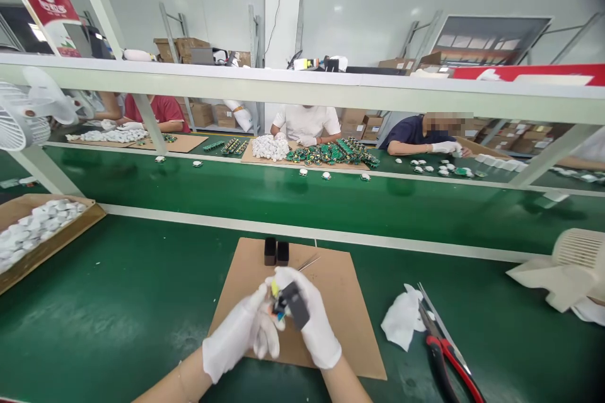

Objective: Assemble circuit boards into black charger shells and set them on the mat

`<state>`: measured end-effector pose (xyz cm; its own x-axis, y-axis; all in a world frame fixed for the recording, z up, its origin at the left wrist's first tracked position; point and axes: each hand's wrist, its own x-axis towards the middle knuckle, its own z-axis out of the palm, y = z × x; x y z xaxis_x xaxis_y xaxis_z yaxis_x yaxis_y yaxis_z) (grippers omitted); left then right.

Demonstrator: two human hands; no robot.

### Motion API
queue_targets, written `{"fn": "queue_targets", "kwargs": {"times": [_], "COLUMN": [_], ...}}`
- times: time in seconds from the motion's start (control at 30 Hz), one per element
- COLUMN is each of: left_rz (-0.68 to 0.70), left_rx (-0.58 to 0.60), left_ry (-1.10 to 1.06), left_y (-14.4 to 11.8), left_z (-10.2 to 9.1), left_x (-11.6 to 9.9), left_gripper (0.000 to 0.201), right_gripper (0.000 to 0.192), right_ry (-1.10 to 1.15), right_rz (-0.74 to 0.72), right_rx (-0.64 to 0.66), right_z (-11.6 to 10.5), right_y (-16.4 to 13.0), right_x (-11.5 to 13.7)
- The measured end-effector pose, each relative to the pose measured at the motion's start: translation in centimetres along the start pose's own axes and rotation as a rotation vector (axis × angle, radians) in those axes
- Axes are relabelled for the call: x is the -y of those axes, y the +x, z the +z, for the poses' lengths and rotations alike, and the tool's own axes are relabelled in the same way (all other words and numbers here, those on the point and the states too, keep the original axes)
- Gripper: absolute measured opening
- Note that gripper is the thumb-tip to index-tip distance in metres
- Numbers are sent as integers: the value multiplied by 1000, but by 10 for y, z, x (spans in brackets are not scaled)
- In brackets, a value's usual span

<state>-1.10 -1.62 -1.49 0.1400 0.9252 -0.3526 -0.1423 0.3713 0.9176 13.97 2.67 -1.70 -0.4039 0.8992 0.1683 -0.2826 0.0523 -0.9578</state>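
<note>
Both of my hands wear white gloves and meet above a brown cardboard sheet [340,302]. My left hand [250,324] is closed with its fingertips on a small electronic assembly [278,307] that shows yellow, blue and orange bits; its exact kind is blurred. Gripped in my right hand [314,321] is a black rectangular plastic case [296,305], tilted beside the assembly. Whether the two pieces are joined cannot be made out. Two more black cases [276,252] stand side by side at the sheet's far edge. Behind my right hand lie thin metal tweezers [309,262].
Red-and-black pliers [442,346] and a crumpled white cloth [403,318] lie at right. A cardboard tray [89,217] of white pieces sits at left. Beyond the white rail, a green conveyor [227,192] carries small parts. Co-workers sit opposite; a fan [23,116] is left.
</note>
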Motion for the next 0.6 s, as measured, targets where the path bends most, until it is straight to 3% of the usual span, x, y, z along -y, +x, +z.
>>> {"fn": "queue_targets", "kwargs": {"times": [0.1,0.13,0.23,0.37,0.47,0.6], "left_rz": [427,488,505,513,552,716], "left_rx": [-280,-330,-317,-285,-265,-119], "left_ry": [441,511,624,721,729,777], "left_y": [23,35,78,109,90,32], "left_z": [-31,-41,-60,-59,-50,-37], "left_x": [-17,-22,-27,-19,-29,-74], "left_gripper": [51,56,88,71,59,67], "right_gripper": [49,51,50,43,45,55], "right_ry": [385,450,488,440,350,140], "right_rz": [-24,-26,-27,-45,-94,-252], "right_rx": [-181,-223,-280,-253,-261,-233], "right_z": [-18,-26,-45,-50,-42,-20], "right_y": [9,13,22,23,17,5], "right_x": [-2,-2,-6,-12,-2,44]}}
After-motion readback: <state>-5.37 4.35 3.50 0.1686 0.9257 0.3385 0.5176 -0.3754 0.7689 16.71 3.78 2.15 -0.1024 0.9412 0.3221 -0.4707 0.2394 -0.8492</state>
